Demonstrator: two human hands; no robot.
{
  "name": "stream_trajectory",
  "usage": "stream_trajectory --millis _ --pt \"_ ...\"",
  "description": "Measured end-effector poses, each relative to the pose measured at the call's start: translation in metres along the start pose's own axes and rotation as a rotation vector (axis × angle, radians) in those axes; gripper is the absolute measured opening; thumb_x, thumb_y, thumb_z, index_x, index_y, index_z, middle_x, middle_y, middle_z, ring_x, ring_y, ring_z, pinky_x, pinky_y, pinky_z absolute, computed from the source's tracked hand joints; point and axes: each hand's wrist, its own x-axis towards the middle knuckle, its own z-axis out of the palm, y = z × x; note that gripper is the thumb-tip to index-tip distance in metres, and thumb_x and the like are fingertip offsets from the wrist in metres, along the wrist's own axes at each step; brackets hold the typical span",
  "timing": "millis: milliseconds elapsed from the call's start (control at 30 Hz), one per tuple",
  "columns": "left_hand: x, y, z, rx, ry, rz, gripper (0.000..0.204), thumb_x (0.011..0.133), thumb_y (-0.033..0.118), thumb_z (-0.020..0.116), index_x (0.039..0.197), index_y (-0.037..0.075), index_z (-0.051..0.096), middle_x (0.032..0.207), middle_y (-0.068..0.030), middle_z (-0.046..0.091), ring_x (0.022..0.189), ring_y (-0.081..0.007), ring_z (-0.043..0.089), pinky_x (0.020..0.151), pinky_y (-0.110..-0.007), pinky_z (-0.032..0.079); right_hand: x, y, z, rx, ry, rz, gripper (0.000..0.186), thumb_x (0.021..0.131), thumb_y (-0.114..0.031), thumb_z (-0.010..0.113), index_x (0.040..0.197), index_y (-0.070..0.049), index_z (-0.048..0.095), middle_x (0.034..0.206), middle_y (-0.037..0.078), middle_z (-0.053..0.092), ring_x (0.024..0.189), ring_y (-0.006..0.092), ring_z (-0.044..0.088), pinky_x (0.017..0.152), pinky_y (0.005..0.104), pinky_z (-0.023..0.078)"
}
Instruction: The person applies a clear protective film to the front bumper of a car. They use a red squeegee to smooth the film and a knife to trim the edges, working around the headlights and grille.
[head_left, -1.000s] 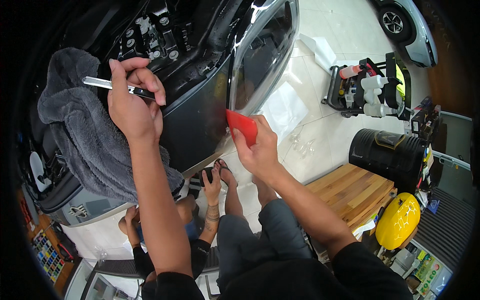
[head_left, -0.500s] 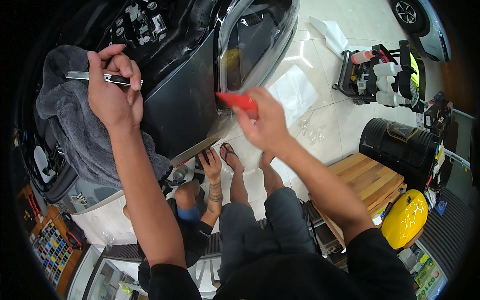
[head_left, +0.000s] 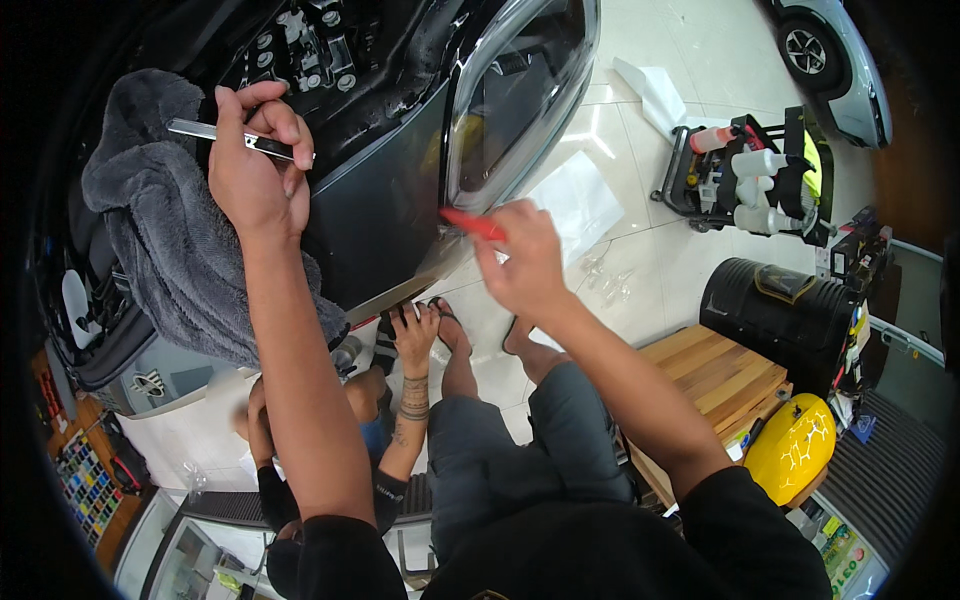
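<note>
My left hand (head_left: 262, 190) is closed around a slim silver-and-black snap-off knife (head_left: 194, 129), held level over the grey towel (head_left: 165, 230) draped on the car. In my right hand (head_left: 530, 262) is a red squeegee (head_left: 472, 223), pinched by the fingers. Its tip reaches the edge of the dark car panel (head_left: 375, 210), just below the headlight (head_left: 520, 110). A pale, see-through strip (head_left: 415, 284) runs along the panel's lower edge. Whether the squeegee's tip presses on the panel I cannot tell.
A crouching co-worker's tattooed hand (head_left: 415, 340) is at the panel's lower edge, near my feet. To the right are a bottle cart (head_left: 690, 195), a black drum (head_left: 775, 310), a wooden-topped box (head_left: 715, 375) and a yellow piece (head_left: 800, 450). White sheets (head_left: 575, 205) lie on the floor.
My view has shifted slightly. The squeegee now looks tilted flatter, still by the panel edge below the headlight. The co-worker's hand has turned, its fingers reaching up at the lower edge.
</note>
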Motion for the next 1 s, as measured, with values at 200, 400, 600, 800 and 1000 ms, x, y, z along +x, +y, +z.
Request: stream_trajectory --millis 200,400,600,800,1000 --pt "-0.001 -0.004 -0.004 0.005 -0.014 -0.002 0.053 0.114 0.041 0.035 0.109 -0.006 0.059 0.067 -0.0072 0.053 0.047 -0.0153 0.047 0.037 -0.023 0.026 -0.016 -0.016 -0.043 0.334 -0.167 0.18 0.014 0.088 -0.003 0.07 0.102 0.0 0.069 0.097 0.016 0.069 0.086 0.0344 0.068 0.077 0.0386 0.055" --pt "0.002 -0.002 -0.014 0.038 -0.097 0.076 0.06 0.113 0.046 0.03 0.114 -0.007 0.058 0.072 -0.0084 0.054 0.055 -0.0177 0.052 0.039 -0.022 0.028 0.038 -0.053 -0.192 0.658 -0.476 -0.45 0.036 0.07 -0.005 0.073 0.106 -0.003 0.075 0.099 0.01 0.068 0.084 0.0253 0.069 0.063 0.0311 0.058" --pt "-0.007 -0.002 -0.011 0.483 0.248 0.218 0.064 0.113 0.048 0.028 0.113 -0.008 0.06 0.08 -0.0149 0.066 0.065 -0.024 0.066 0.042 -0.024 0.036 0.068 -0.008 -0.269 0.754 -0.507 -0.638 0.033 0.067 -0.006 0.074 0.099 -0.007 0.08 0.097 0.007 0.073 0.084 0.0199 0.067 0.059 0.0246 0.054" --pt "-0.027 0.003 -0.002 0.575 0.406 0.342 0.072 0.112 0.052 0.024 0.118 -0.01 0.06 0.089 -0.0203 0.071 0.076 -0.03 0.074 0.048 -0.026 0.041 0.078 0.044 -0.288 0.85 -0.597 -0.771 0.034 0.068 -0.012 0.074 0.101 -0.008 0.077 0.098 0.008 0.068 0.084 0.0234 0.067 0.063 0.0304 0.056" --pt "-0.096 0.002 0.085 0.174 -0.173 0.459 0.066 0.11 0.043 0.021 0.138 -0.002 0.061 0.148 -0.028 0.054 0.124 -0.0345 0.063 0.07 -0.03 0.057 0.069 0.134 -0.138 0.78 -0.572 -0.382 0.027 0.091 -0.009 0.069 0.116 0.001 0.068 0.114 0.019 0.068 0.103 0.0361 0.068 0.086 0.0398 0.055"
